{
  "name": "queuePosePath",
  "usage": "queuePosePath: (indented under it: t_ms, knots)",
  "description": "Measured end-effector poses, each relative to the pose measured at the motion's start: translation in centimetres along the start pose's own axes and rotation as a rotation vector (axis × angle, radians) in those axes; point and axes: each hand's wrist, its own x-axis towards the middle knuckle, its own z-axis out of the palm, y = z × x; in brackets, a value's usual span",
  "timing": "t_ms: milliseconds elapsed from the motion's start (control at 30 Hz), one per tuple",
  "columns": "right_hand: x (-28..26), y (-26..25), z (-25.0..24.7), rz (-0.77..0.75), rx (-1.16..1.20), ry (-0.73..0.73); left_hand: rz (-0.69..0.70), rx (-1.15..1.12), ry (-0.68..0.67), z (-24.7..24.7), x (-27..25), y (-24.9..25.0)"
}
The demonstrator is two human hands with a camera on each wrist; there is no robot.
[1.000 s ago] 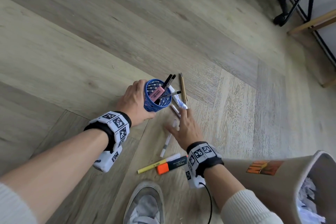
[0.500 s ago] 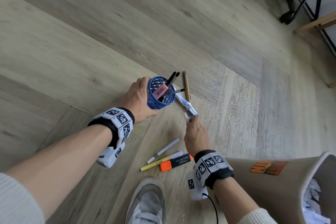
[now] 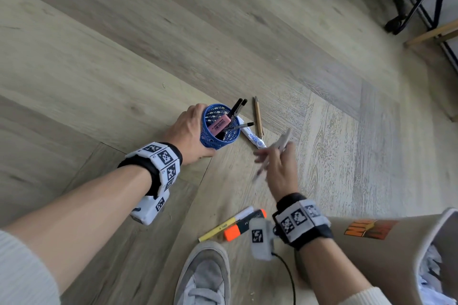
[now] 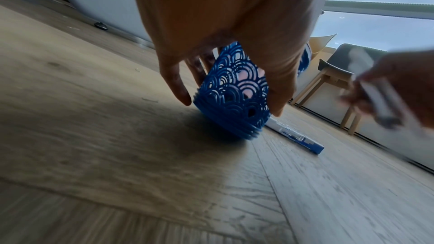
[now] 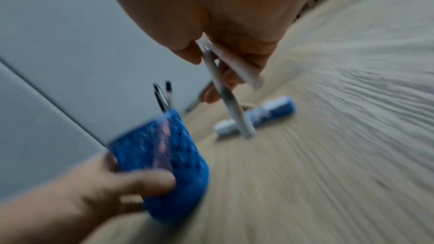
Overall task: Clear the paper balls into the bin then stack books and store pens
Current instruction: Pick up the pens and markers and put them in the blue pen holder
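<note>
A person is crouching over a wooden floor [image 3: 104,62], with a tan bin [image 3: 386,250] holding crumpled paper [image 3: 431,277] lying at the near right, behind the right wrist. The left hand [image 3: 184,135] is wrapping its grip round a blue cup [image 3: 219,129], fingers curled on the far side and thumb on the near side; the cup is standing tilted on the floor, holding a pink eraser [image 3: 219,126] and black pens [image 3: 236,109]. The right hand [image 3: 278,168], raised just right of the cup, is pinching two white pens [image 5: 225,88], blurred, in a closed grip. A blue-and-white marker [image 3: 252,137] and a brown pen [image 3: 258,117] are lying on the floor beyond that grip. An orange highlighter [image 3: 244,226] and a yellow pen [image 3: 224,225] are lying nearer the grey shoe [image 3: 205,277].
</note>
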Motion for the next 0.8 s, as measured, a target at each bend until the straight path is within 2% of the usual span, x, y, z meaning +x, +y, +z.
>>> queuePosePath:
  t_ms: [67, 200, 367, 467, 533, 633, 667, 700, 800]
  knots:
    - [1.2, -2.8, -0.6, -0.148, 0.092, 0.037, -0.013, 0.001, -0.005, 0.0, 0.1, 0.0]
    - [2.8, -7.3, 0.9, -0.282, 0.226, 0.047, 0.011, 0.02, -0.063, 0.4, -0.1, 0.5]
    - [3.3, -7.1, 3.5, -0.418, -0.074, -0.057, 0.024, 0.045, -0.067, 0.8, -0.6, 0.7]
    - [2.6, -5.5, 3.4, -0.394, -0.2, -0.144, 0.003, 0.026, -0.053, 0.6, -0.5, 0.7]
    - [2.2, -4.5, 2.4, -0.373, -0.19, -0.061, 0.002, 0.029, -0.057, 0.5, -0.5, 0.7]
    - [1.2, -3.0, 0.4, -0.501, -0.279, 0.155, 0.014, 0.027, -0.047, 0.5, -0.5, 0.5]
    - [0.7, -2.1, -0.1, -0.542, -0.335, 0.119, 0.014, 0.019, -0.046, 0.4, -0.4, 0.4]
    - [0.0, -1.1, -0.3, -0.568, -0.402, -0.02, 0.018, 0.015, -0.042, 0.3, -0.4, 0.3]
    - [-2.6, 2.8, -0.7, -0.533, -0.748, -0.711, 0.036, 0.023, -0.028, 0.3, -0.4, 0.2]
